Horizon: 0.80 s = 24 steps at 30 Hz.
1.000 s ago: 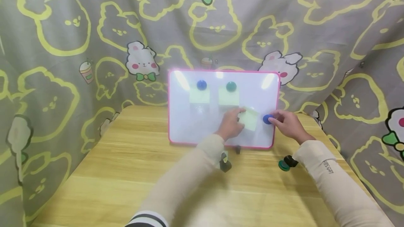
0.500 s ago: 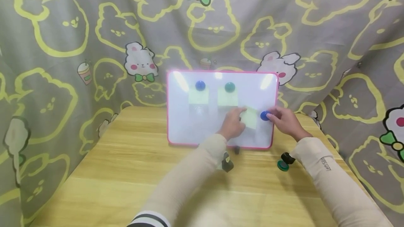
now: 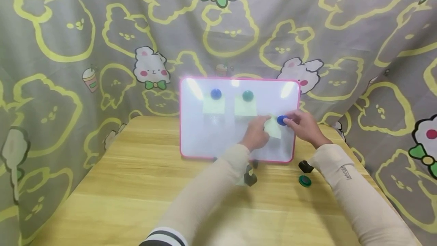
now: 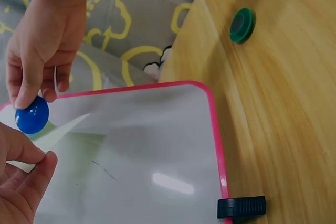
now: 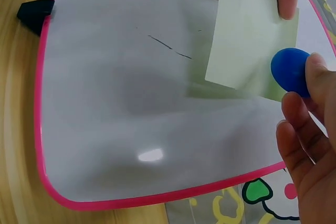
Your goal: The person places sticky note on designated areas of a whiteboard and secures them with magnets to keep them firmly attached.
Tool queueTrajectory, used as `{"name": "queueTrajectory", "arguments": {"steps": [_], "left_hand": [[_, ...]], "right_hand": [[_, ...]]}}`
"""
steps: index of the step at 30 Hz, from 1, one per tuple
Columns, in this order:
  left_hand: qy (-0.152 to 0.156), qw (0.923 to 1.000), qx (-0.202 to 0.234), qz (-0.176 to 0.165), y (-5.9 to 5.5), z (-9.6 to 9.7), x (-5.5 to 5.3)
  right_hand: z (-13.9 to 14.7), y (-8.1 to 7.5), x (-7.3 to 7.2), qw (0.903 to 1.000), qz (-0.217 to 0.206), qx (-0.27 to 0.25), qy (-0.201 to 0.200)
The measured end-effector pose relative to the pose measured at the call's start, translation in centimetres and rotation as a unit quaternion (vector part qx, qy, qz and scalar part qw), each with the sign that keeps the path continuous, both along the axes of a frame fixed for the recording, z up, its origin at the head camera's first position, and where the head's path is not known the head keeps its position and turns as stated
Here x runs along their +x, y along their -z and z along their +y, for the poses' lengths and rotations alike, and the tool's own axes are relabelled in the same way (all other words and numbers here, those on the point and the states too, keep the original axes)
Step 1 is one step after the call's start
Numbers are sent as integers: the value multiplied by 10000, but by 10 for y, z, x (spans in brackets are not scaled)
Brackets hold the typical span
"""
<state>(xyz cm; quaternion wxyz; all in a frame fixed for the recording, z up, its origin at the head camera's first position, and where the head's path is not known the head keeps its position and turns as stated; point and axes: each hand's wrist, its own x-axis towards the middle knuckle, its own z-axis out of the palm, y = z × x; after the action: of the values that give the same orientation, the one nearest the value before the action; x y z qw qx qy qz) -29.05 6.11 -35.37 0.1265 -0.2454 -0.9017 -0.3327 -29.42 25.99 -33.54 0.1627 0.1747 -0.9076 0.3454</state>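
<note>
A pink-framed whiteboard [image 3: 201, 139] leans upright at the back of the table. My left hand [image 3: 256, 132] pinches a pale green sticky note [image 3: 274, 130] between thumb and finger over the board's right half. In the right wrist view the lower end of this note [image 5: 236, 51] stands off the board, casting a shadow. My right hand [image 3: 305, 126] pinches a round blue magnet [image 3: 281, 120] by its edge, right at the note's right side. Further left, a blue magnet [image 3: 216, 94] and a green magnet [image 3: 247, 95] each top a sticky note of their own.
On the wooden table [image 3: 136, 185], a loose green magnet [image 3: 305, 181] lies right of the board. A black foot [image 4: 241, 207] sits on the board's lower edge. Behind stands a grey curtain [image 3: 119, 18] with yellow outlines.
My right hand has carried the blue magnet left and up, closer to the sticky note. My left hand has shifted slightly right with the note.
</note>
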Motion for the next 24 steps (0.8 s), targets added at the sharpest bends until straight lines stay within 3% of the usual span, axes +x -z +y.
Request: {"name": "queueTrajectory", "arguments": {"steps": [7, 15, 24], "left_hand": [[-89, 9999, 29, -117, -4, 5, -3], [-167, 9997, 12, 171, -3, 10, -10], [-277, 9989, 356, -84, -12, 14, -13]], "right_hand": [[-3, -5, -7, 9999, -66, -81, 57], [-5, -8, -17, 9993, -234, -274, 132], [-8, -15, -27, 9985, -364, -373, 159]]}}
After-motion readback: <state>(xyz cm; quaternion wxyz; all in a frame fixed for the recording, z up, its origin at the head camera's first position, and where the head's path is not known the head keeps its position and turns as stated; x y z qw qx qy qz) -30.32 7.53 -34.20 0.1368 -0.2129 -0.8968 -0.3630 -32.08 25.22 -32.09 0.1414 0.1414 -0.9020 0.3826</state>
